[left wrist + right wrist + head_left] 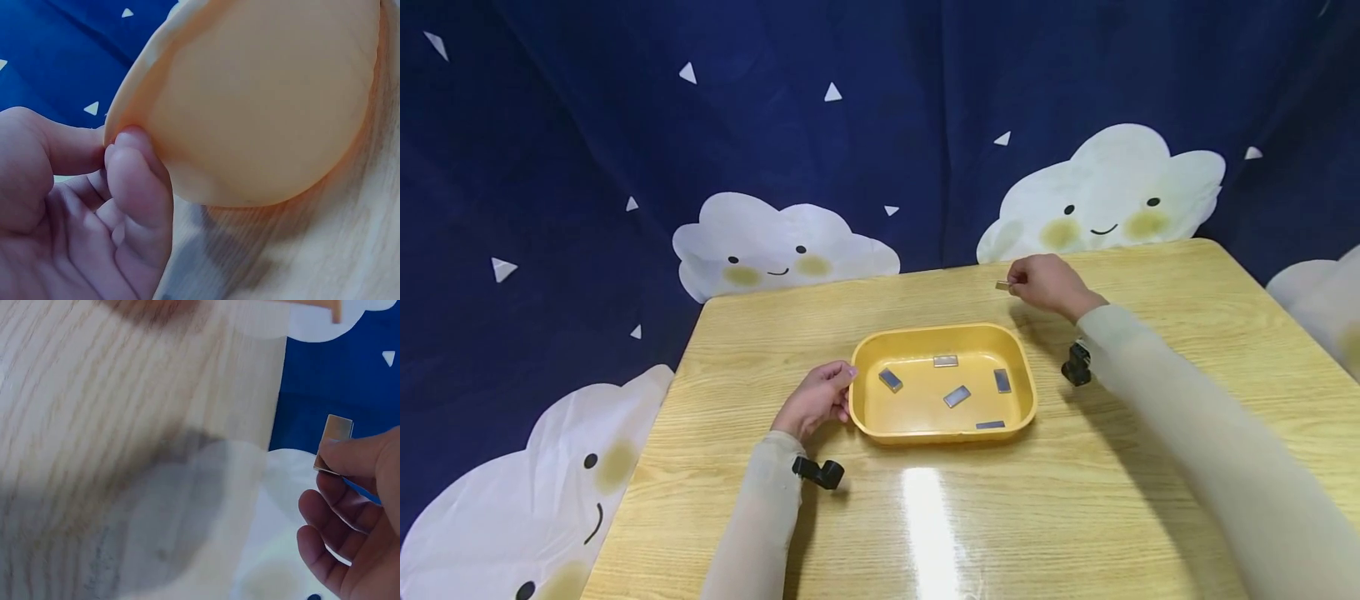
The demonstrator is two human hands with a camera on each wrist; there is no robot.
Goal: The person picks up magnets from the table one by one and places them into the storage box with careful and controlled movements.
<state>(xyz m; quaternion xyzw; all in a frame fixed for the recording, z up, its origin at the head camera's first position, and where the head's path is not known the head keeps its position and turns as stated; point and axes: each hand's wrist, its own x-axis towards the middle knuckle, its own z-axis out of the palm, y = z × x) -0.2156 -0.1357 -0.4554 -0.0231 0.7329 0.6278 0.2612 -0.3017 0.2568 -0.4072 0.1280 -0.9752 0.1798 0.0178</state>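
Observation:
A yellow oval-cornered plastic tub (940,437) stands at mid-table, with several small shiny rectangular metal blocks (957,396) spread over its floor. At its left end my left hand (816,400) pinches the rim between thumb and fingers, seen close up in the left wrist view on the tub wall (262,112). My right hand (1047,283) is beyond the tub's far right corner, raised above the table. Between its thumb and index finger it pinches another flat metal block (337,428), while the other fingers curl loosely below.
The light wooden table (752,333) ends at a dark blue curtain (850,150) printed with white clouds and triangles. Black wrist mounts (1077,364) sit on both sleeves. A bright glare streak (928,525) lies on the near tabletop.

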